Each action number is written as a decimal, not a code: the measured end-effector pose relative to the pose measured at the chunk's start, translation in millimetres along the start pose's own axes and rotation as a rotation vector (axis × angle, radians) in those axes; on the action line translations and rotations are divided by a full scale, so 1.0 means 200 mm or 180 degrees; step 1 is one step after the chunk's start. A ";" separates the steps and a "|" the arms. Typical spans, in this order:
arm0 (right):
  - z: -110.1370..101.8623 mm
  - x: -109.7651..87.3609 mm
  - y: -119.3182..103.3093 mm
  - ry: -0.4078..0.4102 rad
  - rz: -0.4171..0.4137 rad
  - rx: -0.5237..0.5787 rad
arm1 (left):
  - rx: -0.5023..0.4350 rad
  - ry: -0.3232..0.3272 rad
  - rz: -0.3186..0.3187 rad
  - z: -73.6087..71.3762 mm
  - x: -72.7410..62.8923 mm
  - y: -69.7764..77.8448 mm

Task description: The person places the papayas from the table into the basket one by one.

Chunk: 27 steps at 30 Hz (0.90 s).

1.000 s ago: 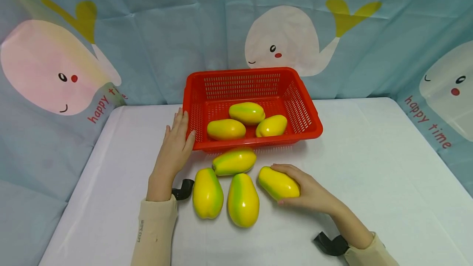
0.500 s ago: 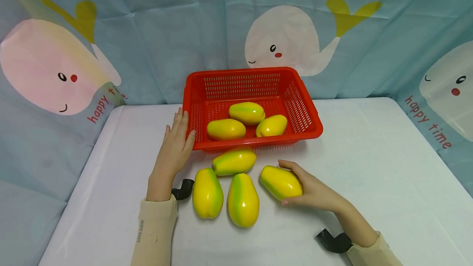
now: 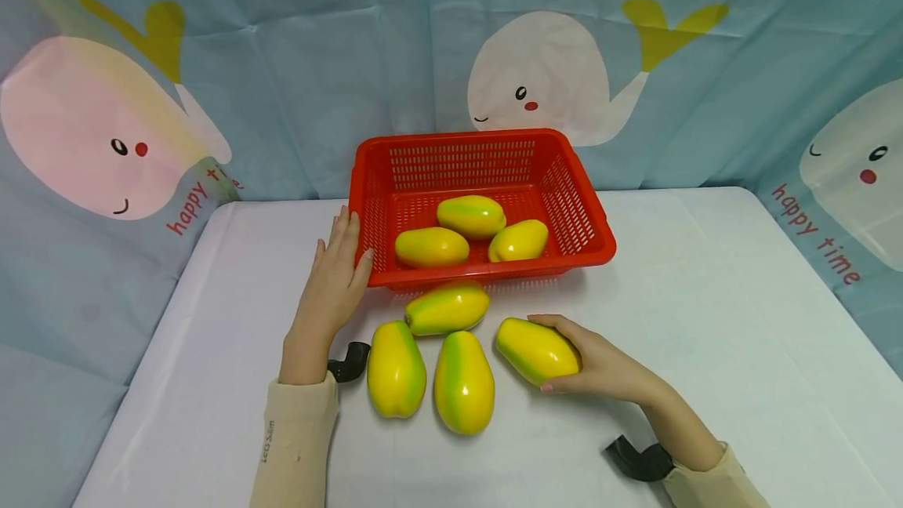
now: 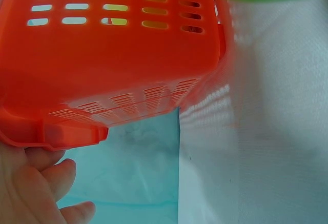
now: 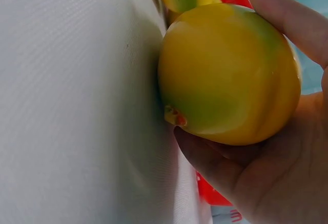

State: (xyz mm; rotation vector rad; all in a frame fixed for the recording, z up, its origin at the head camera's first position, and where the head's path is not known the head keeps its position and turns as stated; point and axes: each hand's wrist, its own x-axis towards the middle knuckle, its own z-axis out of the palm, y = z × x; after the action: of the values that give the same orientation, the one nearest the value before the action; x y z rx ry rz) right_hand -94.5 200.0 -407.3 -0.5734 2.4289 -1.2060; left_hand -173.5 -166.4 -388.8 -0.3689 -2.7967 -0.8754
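Observation:
My right hand (image 3: pixel 600 363) grips a yellow papaya (image 3: pixel 534 351) with a green streak, thumb on the near side and fingers on the far side. In the right wrist view its rounded end, with a small stem stub, faces the camera, and the papaya (image 5: pixel 225 75) sits low beside the white cloth. My left hand (image 3: pixel 331 277) lies with straight fingers against the left rim of a red plastic basket (image 3: pixel 487 273). Below that rim, several fingertips of the left hand (image 4: pixel 38 183) show in the left wrist view. Inside the basket lie three papayas (image 3: pixel 471 216).
Three more papayas lie on the cloth: one crosswise at the basket's front (image 3: pixel 447 308), the other two, left (image 3: pixel 397 371) and right (image 3: pixel 465 382), nearer the camera. A blue whale-print curtain (image 3: pixel 310 61) hangs behind the white table (image 3: pixel 705 320). Black camera mounts stick out at both wrists.
My right hand and its papaya have shifted slightly to the right; its fingers lifted a little at half a second ago and lie closer on the fruit now. The left hand stays put.

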 end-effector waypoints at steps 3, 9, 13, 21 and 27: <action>0.00 0.00 0.00 0.0004 -0.0020 -0.0023 | 0.0005 0.0000 0.0017 0.00 0.00 0.00; 0.01 0.01 0.01 -0.0025 -0.0048 0.0021 | 0.0007 -0.0004 0.0012 0.00 0.00 0.00; 0.01 0.01 0.00 -0.0046 -0.0012 0.0080 | 0.0002 0.0005 0.0002 0.00 0.00 -0.01; 0.01 0.02 -0.01 -0.0052 -0.0029 0.0140 | -0.0018 0.0016 0.0002 0.00 -0.01 -0.02; 0.01 0.01 -0.01 0.0009 -0.0032 0.0128 | -0.0042 -0.0033 0.0023 0.00 0.00 -0.01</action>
State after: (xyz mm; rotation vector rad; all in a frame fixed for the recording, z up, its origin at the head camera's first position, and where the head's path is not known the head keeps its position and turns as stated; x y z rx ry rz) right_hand -94.2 197.4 -407.1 -0.5733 2.4010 -1.2576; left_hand -174.3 -167.4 -389.7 -0.3866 -2.7985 -0.8935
